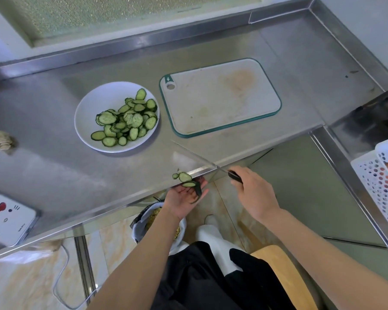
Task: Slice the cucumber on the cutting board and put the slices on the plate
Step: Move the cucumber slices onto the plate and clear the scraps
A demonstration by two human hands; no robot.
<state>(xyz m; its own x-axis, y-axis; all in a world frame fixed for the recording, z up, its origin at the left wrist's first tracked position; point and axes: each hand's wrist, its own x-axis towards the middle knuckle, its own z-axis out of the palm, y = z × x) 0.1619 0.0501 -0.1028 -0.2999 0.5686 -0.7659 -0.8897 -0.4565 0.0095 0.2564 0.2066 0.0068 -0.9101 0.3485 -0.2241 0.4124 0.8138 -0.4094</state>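
Green cucumber slices [126,119] are heaped on a round white plate [87,117]; before it a black-handled knife [235,176] is gripped in the right hand [253,193], left hand [182,198] seemingly open.

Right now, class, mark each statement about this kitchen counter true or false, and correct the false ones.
1. The plate holds cucumber slices. True.
2. A whole cucumber lies on the cutting board. False: no cucumber is on it.
3. The right hand grips a knife. True.
4. The left hand is a closed fist on the plate. False: it is open, palm up, at the edge of the counter, beside cucumber scraps.
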